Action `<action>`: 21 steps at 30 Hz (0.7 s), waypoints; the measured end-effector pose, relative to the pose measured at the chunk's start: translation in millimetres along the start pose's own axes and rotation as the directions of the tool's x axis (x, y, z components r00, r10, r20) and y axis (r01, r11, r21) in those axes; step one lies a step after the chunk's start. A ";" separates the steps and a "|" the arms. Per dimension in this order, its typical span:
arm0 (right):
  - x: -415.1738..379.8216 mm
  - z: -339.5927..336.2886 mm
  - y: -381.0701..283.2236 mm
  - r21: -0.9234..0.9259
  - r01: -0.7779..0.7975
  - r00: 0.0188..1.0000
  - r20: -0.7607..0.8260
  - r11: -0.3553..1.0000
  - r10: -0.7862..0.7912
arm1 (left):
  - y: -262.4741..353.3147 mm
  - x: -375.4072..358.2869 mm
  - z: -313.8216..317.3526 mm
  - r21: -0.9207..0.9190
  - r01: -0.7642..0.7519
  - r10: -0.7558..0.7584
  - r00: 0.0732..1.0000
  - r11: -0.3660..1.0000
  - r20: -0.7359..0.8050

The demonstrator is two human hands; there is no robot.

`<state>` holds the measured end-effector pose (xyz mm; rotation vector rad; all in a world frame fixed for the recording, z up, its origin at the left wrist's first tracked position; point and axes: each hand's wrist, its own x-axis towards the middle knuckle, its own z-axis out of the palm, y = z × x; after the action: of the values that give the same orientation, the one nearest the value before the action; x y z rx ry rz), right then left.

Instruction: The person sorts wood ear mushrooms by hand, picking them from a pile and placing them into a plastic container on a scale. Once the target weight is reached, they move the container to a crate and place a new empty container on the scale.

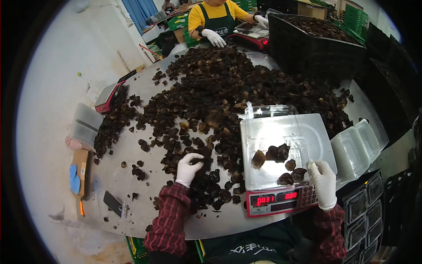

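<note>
My left hand (189, 170), in a white glove, has its fingers curled at the near edge of a heap of dark dried fungus (211, 88); what lies between the fingers is too small to make out. My right hand (324, 184), also gloved, is at the right edge of an open clear plastic box (263, 176), its fingertips near the fungus pieces. Several dark pieces (278, 153) lie in the box. The box rests on a red and silver scale (323, 136), whose display (274, 199) reads 0.031 and 0.00.
Stacked clear boxes (357, 147) stand right of the scale. A large black bin (314, 48) of fungus is at the back right. Across the table, a person (217, 20) works beside another scale (250, 40). A phone (113, 203) and cardboard box (80, 169) lie left.
</note>
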<state>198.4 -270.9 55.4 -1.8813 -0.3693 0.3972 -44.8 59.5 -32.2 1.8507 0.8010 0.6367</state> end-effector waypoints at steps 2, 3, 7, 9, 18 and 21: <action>2.1 0.8 0.9 -0.108 0.015 1.000 -0.024 0.994 -0.017 | 17.3 3.2 -2.1 -0.246 0.087 -0.094 0.995 0.965 -0.016; 3.5 1.5 4.0 -0.108 0.015 1.000 -0.025 0.994 -0.018 | 37.1 4.2 0.5 -0.291 0.062 -0.071 0.997 0.955 -0.020; 7.1 5.3 4.1 -0.430 0.382 0.875 -0.116 0.818 -0.470 | 127.6 1.2 27.7 -0.312 -0.145 0.162 0.986 0.939 0.030; 8.3 8.4 -5.1 -0.485 0.474 0.790 -0.136 0.735 -0.598 | 159.5 -2.5 51.9 -0.265 -0.309 0.346 0.932 0.913 0.106; 6.7 12.2 -13.9 -0.461 0.500 0.825 -0.006 0.734 -0.565 | 192.7 -10.1 118.4 -0.006 -0.743 0.652 0.583 0.669 0.484; 9.6 13.6 -7.4 -0.445 0.529 0.805 -0.005 0.723 -0.593 | 193.0 6.1 92.0 0.237 -0.673 0.560 0.725 0.701 0.401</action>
<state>200.5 -252.9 57.1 -2.0766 -0.9635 -0.2672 73.0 -46.7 111.2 2.5293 0.0447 0.6162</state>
